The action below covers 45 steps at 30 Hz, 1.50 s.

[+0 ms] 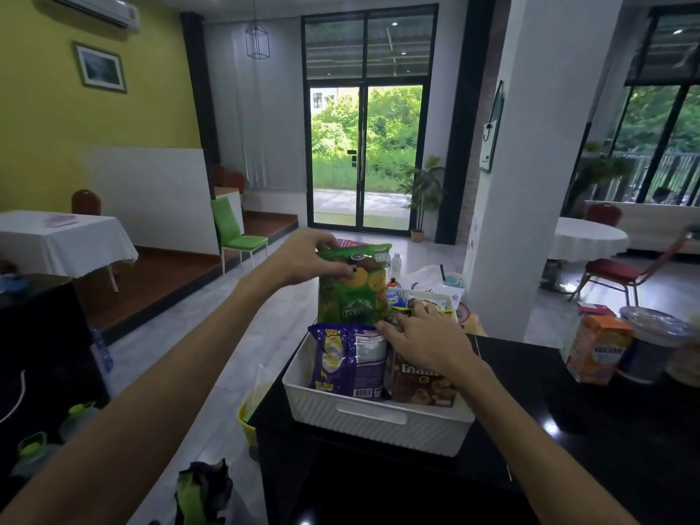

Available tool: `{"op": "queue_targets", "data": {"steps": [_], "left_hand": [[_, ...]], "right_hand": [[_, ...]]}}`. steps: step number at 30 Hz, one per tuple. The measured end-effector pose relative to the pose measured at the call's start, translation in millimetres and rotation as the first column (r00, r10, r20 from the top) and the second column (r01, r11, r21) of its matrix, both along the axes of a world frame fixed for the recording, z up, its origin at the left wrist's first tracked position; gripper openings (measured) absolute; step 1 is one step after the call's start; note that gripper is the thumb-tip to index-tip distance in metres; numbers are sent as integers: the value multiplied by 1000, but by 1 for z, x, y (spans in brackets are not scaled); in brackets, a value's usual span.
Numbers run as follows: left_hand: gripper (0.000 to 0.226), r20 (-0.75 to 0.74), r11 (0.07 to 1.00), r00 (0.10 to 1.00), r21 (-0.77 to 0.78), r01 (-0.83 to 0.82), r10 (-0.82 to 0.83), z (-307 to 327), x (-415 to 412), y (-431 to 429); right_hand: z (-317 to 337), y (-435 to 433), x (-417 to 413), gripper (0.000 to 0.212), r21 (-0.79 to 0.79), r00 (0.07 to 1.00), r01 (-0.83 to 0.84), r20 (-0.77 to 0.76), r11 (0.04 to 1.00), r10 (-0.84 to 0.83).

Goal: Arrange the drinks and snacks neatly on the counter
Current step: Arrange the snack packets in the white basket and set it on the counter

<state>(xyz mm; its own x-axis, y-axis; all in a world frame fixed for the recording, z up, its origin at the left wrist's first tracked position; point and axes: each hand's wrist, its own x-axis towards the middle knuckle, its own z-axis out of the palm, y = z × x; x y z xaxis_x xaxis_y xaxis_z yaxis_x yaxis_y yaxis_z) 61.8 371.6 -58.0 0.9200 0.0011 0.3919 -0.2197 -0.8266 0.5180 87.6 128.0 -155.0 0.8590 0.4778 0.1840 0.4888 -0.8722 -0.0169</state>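
Note:
A white ribbed basket (373, 416) stands on the black counter (568, 430), filled with snack bags. My left hand (303, 259) grips the top of a green snack bag (352, 293), which stands upright at the basket's far end. My right hand (420, 337) reaches into the basket with fingers spread, resting on packets between the green bag and a brown snack bag (420, 384). A purple snack bag (348, 361) stands at the basket's near left. Small blue and yellow packets (397, 299) lie behind my right hand.
An orange carton (596, 348) and a stack of plates on a container (655, 335) stand at the counter's right. A second white basket and water bottles (396, 263) sit beyond. A yellow bin (246, 418) is on the floor left of the counter.

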Motion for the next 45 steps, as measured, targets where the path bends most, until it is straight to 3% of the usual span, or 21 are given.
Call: {"op": "queue_targets", "data": {"steps": [5, 12, 19, 28, 32, 35, 39, 45], "left_hand": [[37, 65, 997, 997, -71, 35, -30, 4, -6, 5], [49, 131, 987, 991, -159, 0, 21, -1, 1, 12], [54, 162, 997, 987, -82, 7, 6, 1, 3, 1], [51, 67, 998, 996, 30, 53, -55, 8, 15, -22], [54, 95, 989, 995, -143, 25, -11, -4, 22, -22], [59, 95, 939, 995, -344, -7, 42, -10, 25, -18], [58, 30, 876, 995, -477, -71, 97, -21, 26, -10], [54, -113, 702, 990, -698, -141, 87, -36, 26, 8]], "right_hand": [[2, 1, -2, 71, 16, 1000, -8, 3, 1000, 8], [2, -1, -2, 77, -6, 1000, -4, 5, 1000, 4], [2, -1, -3, 78, -1, 1000, -4, 9, 1000, 4], [1, -2, -2, 75, 11, 1000, -5, 14, 1000, 5], [1, -1, -2, 75, 10, 1000, -5, 22, 1000, 5], [0, -1, 0, 76, 18, 999, 0, 32, 1000, -1], [-1, -2, -1, 81, 24, 999, 1, 34, 1000, -2], [0, -1, -1, 75, 28, 1000, -2, 25, 1000, 1]]}}
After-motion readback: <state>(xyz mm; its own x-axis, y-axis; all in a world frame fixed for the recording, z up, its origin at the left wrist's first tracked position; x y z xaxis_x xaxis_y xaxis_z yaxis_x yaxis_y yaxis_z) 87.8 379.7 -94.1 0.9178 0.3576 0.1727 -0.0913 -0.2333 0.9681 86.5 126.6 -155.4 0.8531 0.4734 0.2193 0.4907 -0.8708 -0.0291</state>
